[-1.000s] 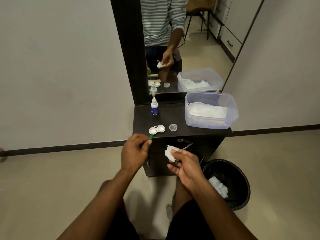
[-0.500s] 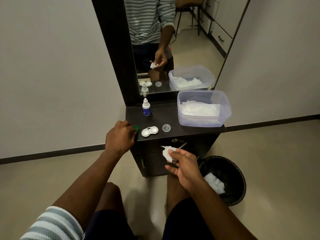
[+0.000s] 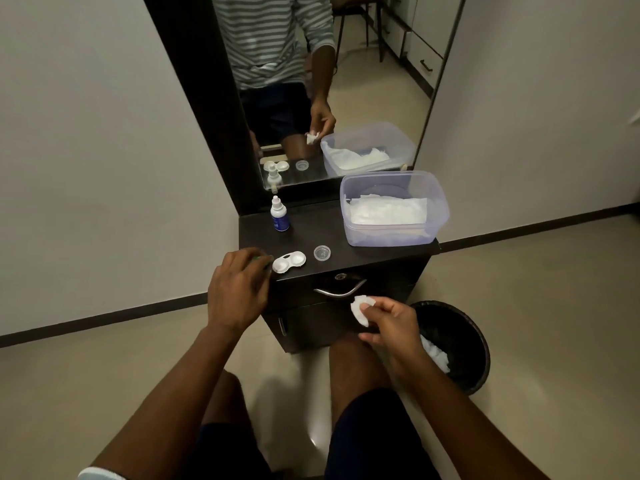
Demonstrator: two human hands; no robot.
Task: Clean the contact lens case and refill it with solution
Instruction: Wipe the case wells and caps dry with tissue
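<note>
The case (image 3: 289,261) lies open on the cabinet (image 3: 363,261), caps off, with the bottle (image 3: 280,215) behind it and a clear cap (image 3: 322,253) just to its right. Left of the case, the left hand (image 3: 239,289) curls round a green cap (image 3: 258,258), setting it on the top (judging by its reach). The right hand (image 3: 388,322) pinches a tissue (image 3: 360,311) in front of the case. Best set the cap down inside up, well clear of the edge, then wipe each well with a clean fold.
</note>
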